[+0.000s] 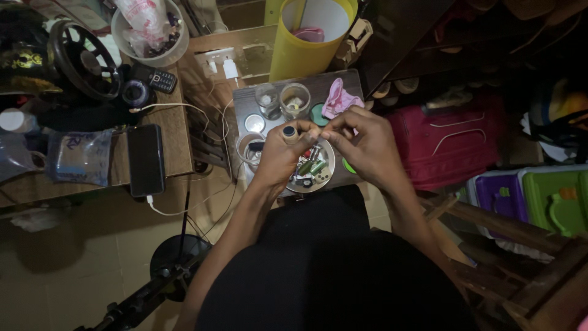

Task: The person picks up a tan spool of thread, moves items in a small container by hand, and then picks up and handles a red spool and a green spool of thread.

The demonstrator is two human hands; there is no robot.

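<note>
Surroundings, dim workroom
Upper left: sewing machine (pixel 55 58), black phone (pixel 146 160) charging; top centre: yellow bucket (pixel 306 43); right: red suitcase (pixel 450 144), purple and green boxes (pixel 533 196).

Left hand (pixel 283 158) grips a small tan spool (pixel 290 133); right hand (pixel 365 146) pinches at its tip, fingertips meeting above a round dish (pixel 327 175) of spools (2 green), beside 2 glass jars (pixel 294 100).

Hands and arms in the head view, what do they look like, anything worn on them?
Both arms are bare from the elbows down: no sleeves show on the forearms, and no watch, bracelet or gloves. The left hand and right hand have no rings that can be made out in the dim light. The person wears dark, black-looking clothing on the body.
</note>
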